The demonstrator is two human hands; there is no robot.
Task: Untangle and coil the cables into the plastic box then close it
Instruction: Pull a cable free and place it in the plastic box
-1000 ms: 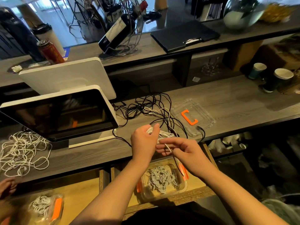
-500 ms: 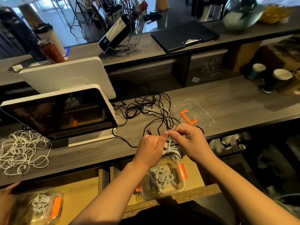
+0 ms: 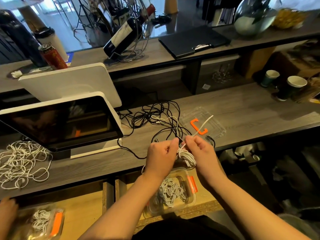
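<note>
While the open plastic box is lying nearest of all, on the lower shelf directly beneath the wrists and already partly filled with coiled white cable, the bundle in hand is being kept just above and beyond it, over the near edge of the bench. The white cable bundle is being gripped between the two hands: the left hand is curled closed against its left side, though what its fingers enclose cannot be told, and the right hand is pinching the loose tail of the cable. That tail is being drawn up and away to the right, its long axis slanting across the clear lid with its orange clip. The drop into the box is judged to be short, down and towards the body, with the right hand slightly nearer. Farther out, tangled black cables are lying untouched on the bench.
</note>
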